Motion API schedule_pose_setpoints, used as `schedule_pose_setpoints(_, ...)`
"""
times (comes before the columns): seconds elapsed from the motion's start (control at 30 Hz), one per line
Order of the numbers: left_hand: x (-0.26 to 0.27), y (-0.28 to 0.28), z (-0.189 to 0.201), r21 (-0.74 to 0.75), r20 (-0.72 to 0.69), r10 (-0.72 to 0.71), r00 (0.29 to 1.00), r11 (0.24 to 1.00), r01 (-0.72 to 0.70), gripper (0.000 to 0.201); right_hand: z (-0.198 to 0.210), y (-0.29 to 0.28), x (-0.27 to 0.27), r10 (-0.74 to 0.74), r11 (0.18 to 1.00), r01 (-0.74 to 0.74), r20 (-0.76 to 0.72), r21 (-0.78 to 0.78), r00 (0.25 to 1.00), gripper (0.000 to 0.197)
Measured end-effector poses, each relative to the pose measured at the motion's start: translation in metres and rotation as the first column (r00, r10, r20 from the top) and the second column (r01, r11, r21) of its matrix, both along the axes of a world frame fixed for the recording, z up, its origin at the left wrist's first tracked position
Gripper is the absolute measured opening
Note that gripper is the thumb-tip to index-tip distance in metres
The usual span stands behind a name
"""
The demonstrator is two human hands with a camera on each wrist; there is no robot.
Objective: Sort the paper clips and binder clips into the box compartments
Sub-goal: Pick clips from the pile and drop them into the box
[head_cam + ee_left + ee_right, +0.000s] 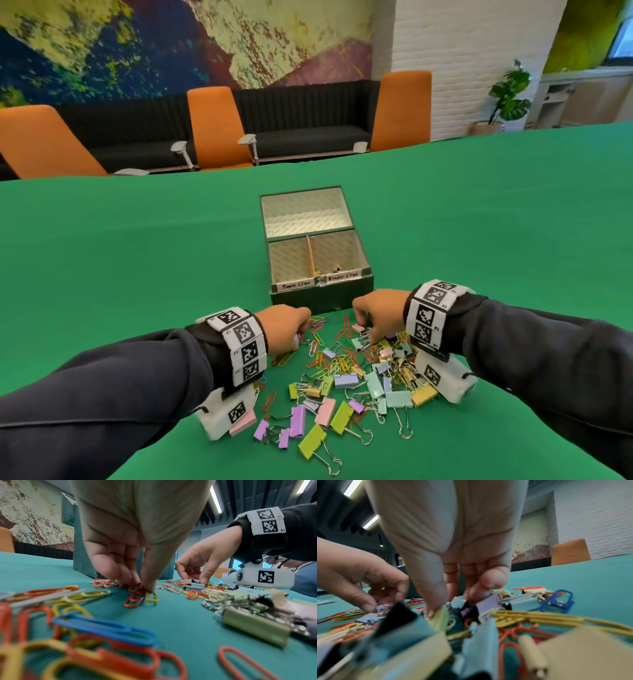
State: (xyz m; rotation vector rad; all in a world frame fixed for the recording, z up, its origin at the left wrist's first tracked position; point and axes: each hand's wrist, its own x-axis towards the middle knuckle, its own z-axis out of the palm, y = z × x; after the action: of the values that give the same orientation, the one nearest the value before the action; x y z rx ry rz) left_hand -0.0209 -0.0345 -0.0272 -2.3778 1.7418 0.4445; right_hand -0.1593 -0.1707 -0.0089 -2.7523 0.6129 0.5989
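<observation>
While the left hand (126, 555) pinches red plastic-coated paper clips (135, 595) before the dark green cardboard box (318, 260), the right hand (453, 561) seemingly pinches a pale green metal binder clip (441, 616).

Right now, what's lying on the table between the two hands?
In the head view, loose paper clips on green cloth lie between the left hand and right hand; the box sits just beyond the gap.
</observation>
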Motion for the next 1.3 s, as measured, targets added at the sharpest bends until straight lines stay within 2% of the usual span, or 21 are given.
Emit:
schedule_pose_setpoints(0.07, 0.0, -0.001, 0.0, 0.019, -0.004, 0.026, 1.0, 0.999, -0.026, 0.02, 0.0, 0.0, 0.002, -0.033, 0.999, 0.032, 0.034, 0.041, 0.999, 0.034)
schedule_pose_setpoints(0.2, 0.002, -0.005, -0.001, 0.029, -0.025, 0.04, 0.999, 0.999, -0.04, 0.02, 0.004, 0.007, 0.005, 0.042, 0.999, -0.042, 0.032, -0.014, 0.999, 0.034)
schedule_pose_setpoints(0.37, 0.001, -0.004, 0.0, 0.02, -0.061, 0.022, 0.998, 1.0, -0.021, 0.022, -0.002, 0.009, 0.014, 0.137, 0.983, -0.143, -0.054, -0.115, 0.989, 0.009)
schedule_pose_setpoints(0.5, 0.003, 0.001, -0.001, -0.007, -0.078, 0.011, 0.997, 1.0, -0.011, 0.021, -0.002, 0.008, 0.014, 0.151, 0.978, -0.158, -0.06, -0.139, 0.987, 0.01)
schedule_pose_setpoints(0.63, 0.002, 0.003, -0.001, -0.014, -0.123, 0.015, 0.992, 1.0, -0.017, 0.02, 0.004, 0.005, 0.01, 0.127, 0.98, -0.126, -0.001, -0.151, 0.992, 0.002)
schedule_pose_setpoints(0.7, 0.002, 0.004, 0.001, -0.017, -0.157, 0.028, 0.987, 0.999, -0.031, 0.024, 0.009, 0.001, 0.008, 0.084, 0.994, -0.08, 0.046, -0.073, 0.995, 0.004)
schedule_pose_setpoints(0.8, 0.004, 0.004, 0.003, -0.016, -0.179, 0.021, 0.984, 1.0, -0.024, 0.021, 0.017, -0.009, 0.004, -0.014, 0.99, -0.002, 0.112, 0.139, 0.994, 0.008)
schedule_pose_setpoints(0.9, 0.006, 0.006, 0.003, -0.039, -0.173, 0.002, 0.985, 0.999, -0.009, 0.018, 0.028, -0.016, 0.002, -0.098, 0.934, 0.014, 0.216, 0.357, 0.972, 0.008)
schedule_pose_setpoints(1.0, 0.007, 0.009, 0.003, -0.078, -0.19, -0.01, 0.982, 0.997, -0.005, 0.017, 0.036, -0.023, 0.006, -0.202, 0.864, 0.018, 0.313, 0.503, 0.928, 0.014)
schedule_pose_setpoints(1.07, 0.007, 0.01, 0.003, -0.116, -0.222, -0.01, 0.975, 0.993, -0.016, 0.014, 0.038, -0.027, 0.009, -0.242, 0.84, 0.019, 0.343, 0.542, 0.907, 0.015)
schedule_pose_setpoints(1.2, 0.008, 0.012, 0.002, -0.161, -0.286, 0.039, 0.957, 0.983, -0.088, 0.036, 0.037, -0.029, 0.013, -0.262, 0.841, 0.043, 0.336, 0.539, 0.905, 0.016)
schedule_pose_setpoints(1.3, 0.009, 0.014, 0.003, -0.175, -0.242, 0.066, 0.968, 0.978, -0.111, 0.038, 0.034, -0.03, 0.015, -0.265, 0.853, 0.065, 0.323, 0.518, 0.908, 0.015)
